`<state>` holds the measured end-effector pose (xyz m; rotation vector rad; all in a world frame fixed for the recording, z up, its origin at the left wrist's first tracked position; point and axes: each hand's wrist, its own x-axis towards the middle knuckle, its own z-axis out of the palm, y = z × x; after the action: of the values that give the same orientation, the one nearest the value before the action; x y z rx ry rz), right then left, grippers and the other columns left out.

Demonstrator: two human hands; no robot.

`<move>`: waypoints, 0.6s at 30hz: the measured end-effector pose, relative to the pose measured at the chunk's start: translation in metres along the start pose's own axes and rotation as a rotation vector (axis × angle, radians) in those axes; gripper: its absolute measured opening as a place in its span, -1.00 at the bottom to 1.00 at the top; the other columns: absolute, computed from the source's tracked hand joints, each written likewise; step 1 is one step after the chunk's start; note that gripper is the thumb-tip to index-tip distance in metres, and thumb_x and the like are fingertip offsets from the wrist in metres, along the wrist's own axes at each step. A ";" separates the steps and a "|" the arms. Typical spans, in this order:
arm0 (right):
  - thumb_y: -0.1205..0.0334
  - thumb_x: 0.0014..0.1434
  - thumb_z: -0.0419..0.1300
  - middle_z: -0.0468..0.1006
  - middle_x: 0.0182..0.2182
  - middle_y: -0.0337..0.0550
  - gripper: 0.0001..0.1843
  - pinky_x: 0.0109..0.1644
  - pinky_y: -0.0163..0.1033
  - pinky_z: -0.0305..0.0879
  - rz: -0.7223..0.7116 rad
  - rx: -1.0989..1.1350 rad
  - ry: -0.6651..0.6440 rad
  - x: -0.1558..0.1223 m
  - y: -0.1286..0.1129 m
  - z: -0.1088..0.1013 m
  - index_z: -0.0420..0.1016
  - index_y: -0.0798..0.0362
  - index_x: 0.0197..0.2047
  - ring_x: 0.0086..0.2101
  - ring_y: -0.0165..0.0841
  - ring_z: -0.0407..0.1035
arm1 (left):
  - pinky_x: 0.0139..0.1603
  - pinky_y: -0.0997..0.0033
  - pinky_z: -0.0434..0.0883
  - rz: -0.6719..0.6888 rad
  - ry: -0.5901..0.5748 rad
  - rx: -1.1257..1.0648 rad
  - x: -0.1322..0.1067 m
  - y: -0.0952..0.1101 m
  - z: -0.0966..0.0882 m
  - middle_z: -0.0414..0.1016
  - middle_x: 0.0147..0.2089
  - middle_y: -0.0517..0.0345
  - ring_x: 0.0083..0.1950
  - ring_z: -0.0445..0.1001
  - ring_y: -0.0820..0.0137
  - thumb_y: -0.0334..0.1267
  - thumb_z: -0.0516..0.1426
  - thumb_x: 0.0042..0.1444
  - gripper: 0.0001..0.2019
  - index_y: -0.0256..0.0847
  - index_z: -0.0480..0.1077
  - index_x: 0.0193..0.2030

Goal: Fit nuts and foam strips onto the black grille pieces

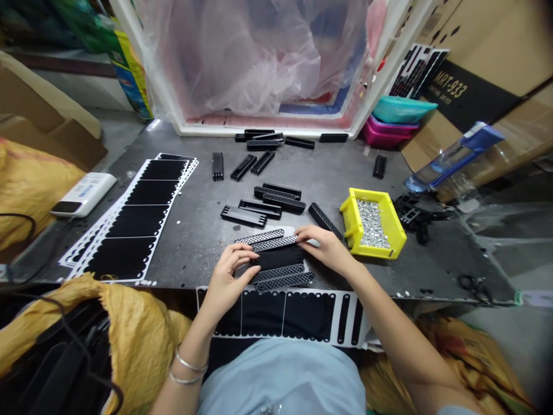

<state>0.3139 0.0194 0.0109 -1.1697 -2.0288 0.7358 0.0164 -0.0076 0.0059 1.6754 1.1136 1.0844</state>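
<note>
In front of me lies a group of long black plastic strips with rounded ends and a cross-hatched top. My right hand [318, 246] pinches the right end of one textured strip [276, 242]. Another textured strip [259, 237] lies just beyond it. My left hand [233, 270] has thumb and fingertips on the left end of a plain flat black piece [279, 258], which is partly hidden between the strips. Nearest my body, two more textured strips [285, 281] lie side by side at a slight slant.
A yellow bin [396, 239] of small metal screws stands to the right. Beyond my hands are several black plastic parts [244, 216]. Black die-cut sheets [142, 210] lie on the left near a white device [84, 195]. A plastic-lined white frame [268, 128] stands at the back.
</note>
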 end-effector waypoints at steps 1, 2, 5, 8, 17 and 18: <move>0.24 0.40 0.16 0.63 0.00 -0.09 -0.86 0.19 0.00 0.46 -0.003 -0.010 -0.005 -0.002 -0.002 0.000 0.57 -0.03 -0.09 0.02 -0.26 0.53 | 0.19 0.16 0.59 0.010 -0.006 0.004 0.001 -0.001 -0.002 0.41 0.11 0.00 0.11 0.55 0.30 -0.23 0.25 0.27 -0.85 -0.13 0.57 -0.06; 0.25 0.41 0.15 0.62 0.03 -0.09 -0.84 0.22 0.01 0.45 0.002 -0.023 0.003 -0.005 -0.006 -0.001 0.58 -0.04 -0.07 0.04 -0.26 0.53 | 0.19 0.16 0.59 0.021 -0.018 0.010 0.003 -0.003 -0.004 0.42 0.11 -0.01 0.12 0.54 0.29 -0.25 0.23 0.28 -0.84 -0.12 0.56 -0.03; 0.22 0.42 0.14 0.60 0.03 -0.08 -0.82 0.13 -0.02 0.49 0.068 -0.045 0.072 -0.022 -0.021 -0.010 0.59 -0.05 -0.05 0.00 -0.26 0.53 | 0.18 0.14 0.57 0.056 -0.094 0.069 0.005 -0.006 -0.013 0.47 0.08 -0.01 0.13 0.53 0.26 -0.32 0.15 0.32 -0.79 -0.10 0.55 0.02; 0.13 0.35 0.27 0.57 -0.02 -0.10 -0.81 -0.12 -0.15 0.52 0.162 0.007 -0.048 -0.050 -0.038 -0.016 0.55 -0.08 0.01 -0.14 -0.29 0.51 | 0.26 0.06 0.48 0.090 -0.149 0.177 0.001 -0.005 -0.019 0.50 0.05 0.02 0.15 0.50 0.26 -0.42 0.03 0.33 -0.69 -0.06 0.54 0.03; 0.24 0.26 0.29 0.53 -0.05 -0.04 -0.55 0.02 0.03 0.50 0.277 -0.117 0.144 -0.066 -0.045 0.047 0.31 -0.05 0.19 -0.11 -0.16 0.48 | 0.46 -0.50 0.02 0.088 -0.199 0.496 0.004 -0.011 0.004 -0.13 0.52 -0.26 0.53 -0.09 -0.30 0.09 0.50 -0.16 0.42 0.06 -0.42 0.60; 0.20 0.24 0.31 0.51 0.02 -0.01 -0.49 0.11 0.10 0.47 0.275 -0.125 0.148 -0.061 -0.045 0.049 0.30 -0.05 0.22 -0.02 -0.11 0.47 | 0.46 -0.47 0.03 0.072 -0.209 0.501 0.007 -0.013 0.007 -0.10 0.50 -0.22 0.52 -0.05 -0.25 0.05 0.48 -0.09 0.37 0.09 -0.43 0.59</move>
<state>0.2757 -0.0615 -0.0018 -1.5505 -1.8333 0.6377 0.0215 0.0012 -0.0065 2.1754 1.2620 0.6801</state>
